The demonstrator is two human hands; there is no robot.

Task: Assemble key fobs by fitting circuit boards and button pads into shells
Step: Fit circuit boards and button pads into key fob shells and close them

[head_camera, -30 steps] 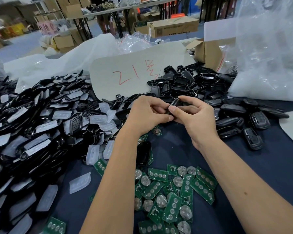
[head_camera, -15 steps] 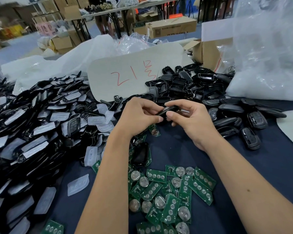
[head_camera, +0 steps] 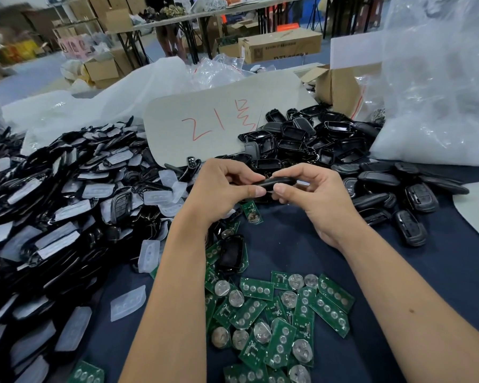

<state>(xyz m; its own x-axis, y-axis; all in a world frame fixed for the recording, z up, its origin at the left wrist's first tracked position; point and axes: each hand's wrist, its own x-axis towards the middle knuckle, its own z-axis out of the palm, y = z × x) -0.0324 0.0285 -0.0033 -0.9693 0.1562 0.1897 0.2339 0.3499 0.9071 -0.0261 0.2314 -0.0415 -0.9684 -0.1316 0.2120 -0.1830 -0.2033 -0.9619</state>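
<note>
You get even, cool overhead light with soft shadows; glare whitens the clear crinkled plastic bag (head_camera: 440, 87), edges bow from wide-angle distortion, and the background blurs.

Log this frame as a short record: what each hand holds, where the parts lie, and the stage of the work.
left hand: pinches the black fob
right hand: pinches the same fob
fob: held edge-on above the table
circuit boards: loose heap near the forearms
button pads: scattered on the left
empty shells: heap behind the hands
stage: shell being pressed together, apparently
</note>
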